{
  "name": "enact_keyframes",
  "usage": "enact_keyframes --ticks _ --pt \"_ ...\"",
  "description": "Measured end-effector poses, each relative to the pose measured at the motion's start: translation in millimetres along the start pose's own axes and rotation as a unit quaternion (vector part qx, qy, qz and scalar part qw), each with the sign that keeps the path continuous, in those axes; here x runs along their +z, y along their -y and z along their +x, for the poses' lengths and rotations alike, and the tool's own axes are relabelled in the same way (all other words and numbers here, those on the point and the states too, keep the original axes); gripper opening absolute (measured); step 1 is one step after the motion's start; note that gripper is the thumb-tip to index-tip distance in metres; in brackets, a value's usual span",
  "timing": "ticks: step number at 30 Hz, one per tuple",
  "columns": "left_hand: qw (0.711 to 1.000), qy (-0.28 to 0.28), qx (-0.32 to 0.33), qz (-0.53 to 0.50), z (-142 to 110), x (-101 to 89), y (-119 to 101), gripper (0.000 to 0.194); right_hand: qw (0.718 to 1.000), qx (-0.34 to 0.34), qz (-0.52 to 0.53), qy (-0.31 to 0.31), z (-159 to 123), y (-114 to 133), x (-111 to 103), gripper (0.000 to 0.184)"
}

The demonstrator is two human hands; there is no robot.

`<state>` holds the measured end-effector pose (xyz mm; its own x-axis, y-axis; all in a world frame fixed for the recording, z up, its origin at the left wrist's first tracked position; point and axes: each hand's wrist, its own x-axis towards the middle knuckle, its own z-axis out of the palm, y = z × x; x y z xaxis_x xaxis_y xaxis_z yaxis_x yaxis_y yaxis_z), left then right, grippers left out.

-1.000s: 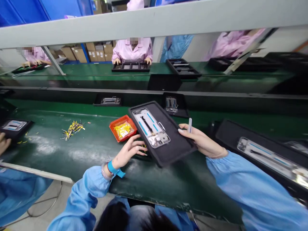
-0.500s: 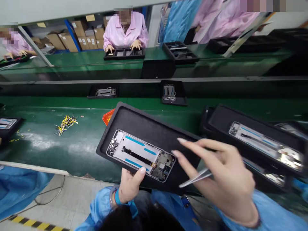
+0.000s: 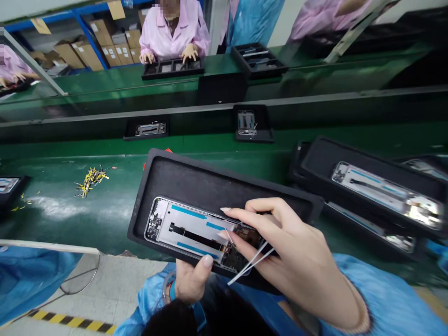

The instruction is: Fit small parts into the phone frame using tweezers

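My left hand (image 3: 192, 279) grips the near edge of a black tray (image 3: 196, 175), thumb on top of the rim. Inside the tray lies an opened phone frame (image 3: 191, 238) with blue strips, a black flex cable (image 3: 196, 237) and a circuit board at its right end. Metal tweezers (image 3: 250, 264) are tucked in my right hand (image 3: 290, 252), their tips pointing down to the left. Its index and middle fingers reach out over the phone, fingertips near the upper blue strip and the cable's end. They hide part of the board.
Stacked black trays with phone frames (image 3: 374, 186) stand on the right. Two trays (image 3: 254, 123) lie farther back on the green bench (image 3: 52, 158). A pile of yellow and black scraps (image 3: 91, 181) lies left. A co-worker in pink (image 3: 175, 32) handles a divided tray (image 3: 173, 68) opposite.
My right hand has moved left, from beside the phone's right end to over its board. The held tray has shifted slightly left, covering more of the orange container behind it.
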<state>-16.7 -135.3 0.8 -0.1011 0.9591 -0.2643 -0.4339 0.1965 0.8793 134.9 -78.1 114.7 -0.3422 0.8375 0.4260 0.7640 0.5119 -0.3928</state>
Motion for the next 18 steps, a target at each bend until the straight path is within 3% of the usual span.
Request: enact_keyframes --ticks 6,12,18 --pt "0.996 -0.041 -0.058 -0.061 -1 -0.2 3 0.075 1.0 -0.007 0.016 0.01 3 2 1 0.028" --pt "0.997 -0.065 -0.03 -0.035 -9 14.7 -11 0.066 0.997 0.007 0.076 0.031 6 0 -2 0.026" --pt "0.999 -0.031 -0.008 -0.013 -13 16.6 -12 0.062 0.994 0.021 0.108 0.012 6 1 0 0.023"
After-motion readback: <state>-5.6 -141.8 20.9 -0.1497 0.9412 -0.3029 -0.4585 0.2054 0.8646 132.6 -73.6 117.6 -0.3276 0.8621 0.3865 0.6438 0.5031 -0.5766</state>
